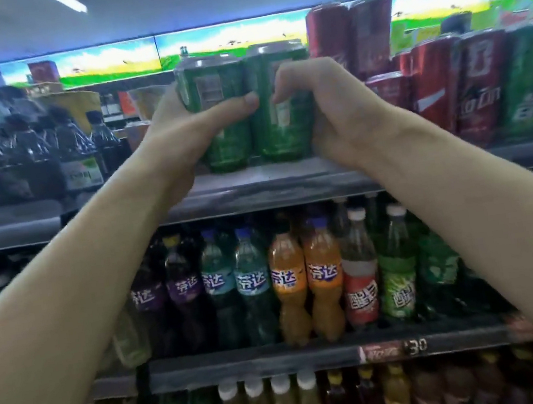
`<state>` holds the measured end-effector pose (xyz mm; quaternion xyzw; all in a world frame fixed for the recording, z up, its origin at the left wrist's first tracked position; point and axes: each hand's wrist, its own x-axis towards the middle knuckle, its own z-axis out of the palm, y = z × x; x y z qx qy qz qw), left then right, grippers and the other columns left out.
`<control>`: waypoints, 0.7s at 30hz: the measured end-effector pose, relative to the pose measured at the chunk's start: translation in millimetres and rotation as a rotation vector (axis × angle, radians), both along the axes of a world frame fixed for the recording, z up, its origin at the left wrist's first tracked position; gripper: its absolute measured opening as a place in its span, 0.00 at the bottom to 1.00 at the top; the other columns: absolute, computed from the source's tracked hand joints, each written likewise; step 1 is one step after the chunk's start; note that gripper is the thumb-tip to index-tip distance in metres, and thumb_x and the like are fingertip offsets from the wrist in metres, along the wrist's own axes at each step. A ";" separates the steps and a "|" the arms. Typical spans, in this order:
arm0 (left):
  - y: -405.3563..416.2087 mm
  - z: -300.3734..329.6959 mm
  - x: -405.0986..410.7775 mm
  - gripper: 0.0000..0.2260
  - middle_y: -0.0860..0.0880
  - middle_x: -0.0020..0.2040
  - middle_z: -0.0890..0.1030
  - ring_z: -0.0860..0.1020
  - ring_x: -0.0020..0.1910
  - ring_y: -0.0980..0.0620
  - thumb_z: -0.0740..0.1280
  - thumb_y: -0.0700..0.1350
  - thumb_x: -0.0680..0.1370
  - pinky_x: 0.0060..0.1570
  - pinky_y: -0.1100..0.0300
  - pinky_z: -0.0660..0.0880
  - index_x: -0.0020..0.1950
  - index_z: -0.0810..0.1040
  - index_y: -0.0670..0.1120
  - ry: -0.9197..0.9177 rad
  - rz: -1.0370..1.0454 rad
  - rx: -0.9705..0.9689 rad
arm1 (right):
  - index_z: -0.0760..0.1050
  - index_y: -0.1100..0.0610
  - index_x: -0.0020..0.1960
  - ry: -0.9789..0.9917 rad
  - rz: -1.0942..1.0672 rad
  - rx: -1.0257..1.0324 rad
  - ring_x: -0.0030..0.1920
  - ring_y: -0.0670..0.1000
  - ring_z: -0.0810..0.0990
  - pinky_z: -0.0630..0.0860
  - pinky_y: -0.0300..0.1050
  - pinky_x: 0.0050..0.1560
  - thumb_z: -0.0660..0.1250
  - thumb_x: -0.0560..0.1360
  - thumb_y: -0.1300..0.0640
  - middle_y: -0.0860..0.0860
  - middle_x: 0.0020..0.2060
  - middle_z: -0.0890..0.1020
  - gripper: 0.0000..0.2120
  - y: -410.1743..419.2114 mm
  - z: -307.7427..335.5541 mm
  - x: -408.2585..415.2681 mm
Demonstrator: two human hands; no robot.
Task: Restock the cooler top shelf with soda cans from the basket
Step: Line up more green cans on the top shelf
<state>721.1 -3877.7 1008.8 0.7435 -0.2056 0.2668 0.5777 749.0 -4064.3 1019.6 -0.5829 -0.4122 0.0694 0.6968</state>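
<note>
Green soda cans stood paired at the top shelf (275, 180) lip; left hand (180, 135) gripped the left can (216, 120), right hand (324, 115) the right can (279, 111); red cans (431, 89) already stocked at three o'clock; basket unseen, remainder unknowable.

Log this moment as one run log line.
left hand grips green can | right hand grips second green can | both at top shelf

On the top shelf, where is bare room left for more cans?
Bare shelf front shows between the dark bottles and the two green cans held by the left hand and right hand. Right of them, red cans crowd the shelf.
</note>
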 end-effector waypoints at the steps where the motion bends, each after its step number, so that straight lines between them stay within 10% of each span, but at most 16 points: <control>1: 7.0 5.7 9.0 0.22 0.47 0.58 0.87 0.85 0.59 0.45 0.79 0.48 0.73 0.61 0.36 0.79 0.65 0.80 0.49 0.020 -0.002 -0.013 | 0.80 0.60 0.50 0.028 0.020 0.008 0.50 0.58 0.83 0.82 0.61 0.54 0.56 0.74 0.67 0.58 0.50 0.84 0.14 7.5 5.8 8.6; 9: 44.0 13.8 80.3 0.13 0.42 0.58 0.86 0.85 0.58 0.39 0.77 0.44 0.76 0.60 0.33 0.79 0.60 0.82 0.50 0.143 -0.120 -0.055 | 0.76 0.62 0.59 0.171 -0.089 -0.027 0.52 0.61 0.84 0.83 0.60 0.51 0.57 0.74 0.66 0.60 0.53 0.82 0.16 49.0 16.9 66.0; 21: 53.1 0.9 104.8 0.33 0.46 0.63 0.85 0.84 0.62 0.43 0.82 0.56 0.70 0.67 0.41 0.77 0.72 0.75 0.50 0.384 -0.165 0.065 | 0.80 0.59 0.52 0.182 -0.267 -0.147 0.49 0.57 0.85 0.82 0.59 0.58 0.62 0.72 0.64 0.57 0.50 0.85 0.13 53.4 -1.9 93.0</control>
